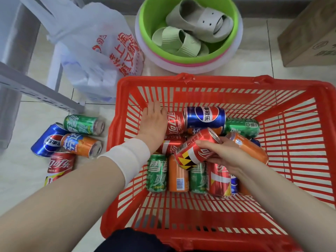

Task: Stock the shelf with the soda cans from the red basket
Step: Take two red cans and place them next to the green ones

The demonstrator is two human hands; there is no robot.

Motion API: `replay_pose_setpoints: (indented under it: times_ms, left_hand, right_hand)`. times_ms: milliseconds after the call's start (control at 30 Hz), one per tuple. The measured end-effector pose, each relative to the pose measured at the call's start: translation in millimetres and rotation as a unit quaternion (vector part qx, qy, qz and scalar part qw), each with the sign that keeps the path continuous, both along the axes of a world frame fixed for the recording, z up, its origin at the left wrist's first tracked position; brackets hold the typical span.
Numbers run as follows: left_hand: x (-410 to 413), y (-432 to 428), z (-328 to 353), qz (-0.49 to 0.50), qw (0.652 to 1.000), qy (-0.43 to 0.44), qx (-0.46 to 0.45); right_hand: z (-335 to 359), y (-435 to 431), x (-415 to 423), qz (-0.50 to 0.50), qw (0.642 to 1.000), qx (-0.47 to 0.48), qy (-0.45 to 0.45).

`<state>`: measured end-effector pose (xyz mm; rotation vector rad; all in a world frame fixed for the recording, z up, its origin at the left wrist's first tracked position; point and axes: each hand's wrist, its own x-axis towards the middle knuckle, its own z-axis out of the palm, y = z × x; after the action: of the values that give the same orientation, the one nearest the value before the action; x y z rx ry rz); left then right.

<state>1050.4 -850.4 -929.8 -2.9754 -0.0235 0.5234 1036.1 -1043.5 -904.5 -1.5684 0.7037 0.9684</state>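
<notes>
The red basket (227, 80) sat on the tiled floor before me, a heap of soda cans lying on their sides in its middle. Beyond its far rim stood a green basin (151, 19) holding slippers (200, 20). A white plastic bag (94, 51) slumped off its far left corner, and the grey shelf frame (36, 90) stood further left of it. A cardboard box (309, 33) stood off its far right corner. Just left of the basket four loose cans lay on the floor: a Sprite can (81, 124), a Pepsi can (49, 140), an orange can (80, 145) and a Coca-Cola can (60, 165).

My left hand (153, 124), a white wristband (127, 157) on its wrist, lay palm down by the basket's left wall. Its fingers were fairly straight and pointed at the far wall, and its thumb side touched a red can (175, 123) that lay crosswise.

My right hand (220, 153) had its fingers curled round a raised Coca-Cola can (196, 150) above the heap in the middle of the basket. That can's long axis ran slantwise, with its silver end toward the basket's far right.
</notes>
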Motion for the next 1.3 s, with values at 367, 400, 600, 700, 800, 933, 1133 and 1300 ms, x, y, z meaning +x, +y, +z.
replay_pose_setpoints:
  times_ms: [367, 400, 600, 700, 800, 933, 1133, 1300]
  left_hand:
    - [-35.0, -1.3, 93.3, 0.239, 0.906, 0.092, -0.337]
    - [-42.6, -2.2, 117.0, 0.255, 0.892, 0.088, -0.364]
    - [-96.5, -12.2, 278.6, 0.331, 0.820, 0.088, -0.459]
    - [-122.3, -17.4, 356.6, 0.350, 0.756, 0.113, -0.541]
    - [-144.4, -26.6, 439.1, 0.382, 0.695, 0.104, -0.601]
    - [-160.6, -35.5, 541.3, 0.389, 0.652, 0.066, -0.648]
    - [-165.5, -27.9, 655.4, 0.323, 0.652, 0.019, -0.686]
    - [-166.1, -17.8, 731.1, 0.239, 0.667, -0.012, -0.705]
  right_hand:
    - [100.4, -15.4, -6.8, 0.035, 0.992, -0.070, -0.096]
    - [122.4, -16.7, -9.5, 0.035, 0.992, -0.068, -0.104]
    - [276.2, -22.6, -34.5, 0.018, 0.990, -0.028, -0.134]
    - [358.9, -22.9, -49.5, -0.007, 0.990, 0.003, -0.139]
    - [439.8, -23.1, -65.1, -0.009, 0.989, 0.029, -0.147]
    - [539.2, -24.4, -82.1, 0.004, 0.983, 0.047, -0.179]
    - [651.3, -17.6, -106.0, 0.011, 0.967, 0.056, -0.247]
    - [722.0, -9.9, -116.0, 0.015, 0.944, 0.037, -0.327]
